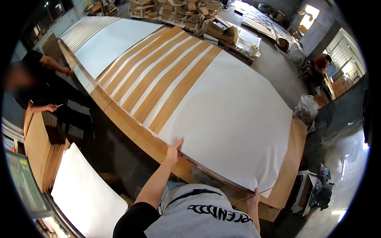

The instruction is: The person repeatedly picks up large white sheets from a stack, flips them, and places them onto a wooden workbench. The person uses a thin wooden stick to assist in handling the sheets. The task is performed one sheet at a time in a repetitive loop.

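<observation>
A large white sheet [234,119] lies over the near part of a long worktable. My left hand [173,152] is closed on the sheet's near edge, thumb on top and the other fingers mostly hidden. Farther right, my right hand [253,199] grips the sheet near its near right corner, thumb up. A thin brown strip [262,192] runs beside that hand; whether it is held I cannot tell. Beyond the sheet lie several tan wood-look strips [162,79] with white bands between them. Brown board [293,139] shows under the sheet's right end.
A co-worker in dark clothes [55,85] stands at the table's left side. Stacked brown boards [43,146] and a white sheet [87,190] are at lower left. Piled brown pieces [174,14] stand behind the table. Plastic bags [307,111] and a box [304,192] sit at right.
</observation>
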Demonstrator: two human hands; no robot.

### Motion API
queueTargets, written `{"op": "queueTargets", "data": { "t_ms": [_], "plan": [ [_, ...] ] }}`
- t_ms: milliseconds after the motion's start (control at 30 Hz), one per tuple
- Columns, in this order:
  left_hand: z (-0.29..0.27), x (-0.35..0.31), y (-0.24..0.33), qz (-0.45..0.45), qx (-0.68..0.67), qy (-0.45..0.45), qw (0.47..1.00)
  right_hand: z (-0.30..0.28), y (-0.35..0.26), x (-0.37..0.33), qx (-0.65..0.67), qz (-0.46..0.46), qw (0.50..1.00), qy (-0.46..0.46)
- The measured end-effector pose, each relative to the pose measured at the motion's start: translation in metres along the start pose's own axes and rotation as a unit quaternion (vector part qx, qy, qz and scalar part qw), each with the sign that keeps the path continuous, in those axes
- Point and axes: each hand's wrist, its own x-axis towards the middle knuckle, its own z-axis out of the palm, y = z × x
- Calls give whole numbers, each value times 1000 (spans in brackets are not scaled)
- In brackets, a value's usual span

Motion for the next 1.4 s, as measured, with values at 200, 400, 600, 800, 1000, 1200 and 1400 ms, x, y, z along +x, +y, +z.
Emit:
{"op": "queueTargets", "data": {
  "t_ms": [200,400,600,800,1000,1200,1400],
  "plan": [
    [-3,-11,28,84,28,34,995,-13,-3,1,-30,6,999,37],
    [-22,-9,67,135,186,147,962,0,-4,-3,-15,-8,999,27],
    [-25,3,61,144,182,180,956,3,-4,-7,3,-16,1000,-4],
    [-25,7,59,131,145,204,959,6,1,-6,19,-21,1000,-12],
    [-19,6,61,124,167,218,953,-3,2,1,31,-15,999,31],
    [-14,2,62,131,203,233,942,-3,4,-1,6,-25,999,25],
    [-16,1,63,128,226,239,936,15,6,-18,10,-47,999,21]
  ]
}}
